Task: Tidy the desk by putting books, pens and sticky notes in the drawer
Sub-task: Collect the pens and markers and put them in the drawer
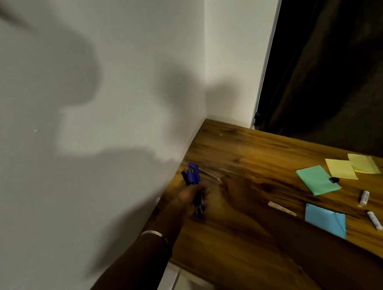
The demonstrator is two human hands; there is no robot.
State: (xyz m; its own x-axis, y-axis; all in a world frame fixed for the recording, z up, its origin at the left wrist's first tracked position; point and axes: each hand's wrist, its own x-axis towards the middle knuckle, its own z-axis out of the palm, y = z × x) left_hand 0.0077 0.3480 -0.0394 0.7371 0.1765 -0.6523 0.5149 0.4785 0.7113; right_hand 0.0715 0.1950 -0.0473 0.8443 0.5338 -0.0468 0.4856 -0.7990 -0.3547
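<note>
Gripping pens point(195, 189), left hand point(189, 201) blurred (right hand point(236, 188) indistinct).

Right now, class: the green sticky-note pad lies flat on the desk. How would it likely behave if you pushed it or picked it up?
The green sticky-note pad looks thin and flat, so it is probably light and would slide across the smooth wooden desk rather than roll. Being paper, it likely bends if lifted by one corner. Its low edges may be awkward to pinch.
</note>
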